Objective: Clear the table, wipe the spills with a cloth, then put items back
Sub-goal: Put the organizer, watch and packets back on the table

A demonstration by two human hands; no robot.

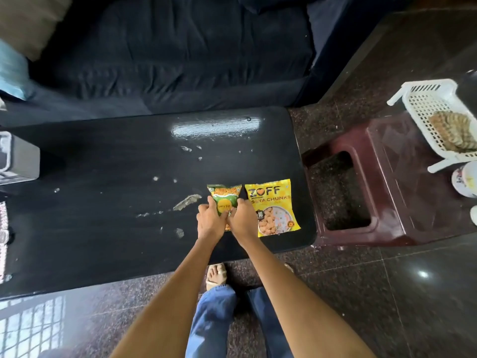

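— On the black table's [103, 164] near right corner, what do the hands grip?
— Both left hand [210, 220] and right hand [242, 220] pinch the lower end of a small green snack packet [225, 196], fingers curled on it.
— Beside it?
— A yellow soya-chunks packet [273, 206], just right, flat. Wet spills [187, 202] spread leftward — a white plastic basket [429, 109] sits well apart.
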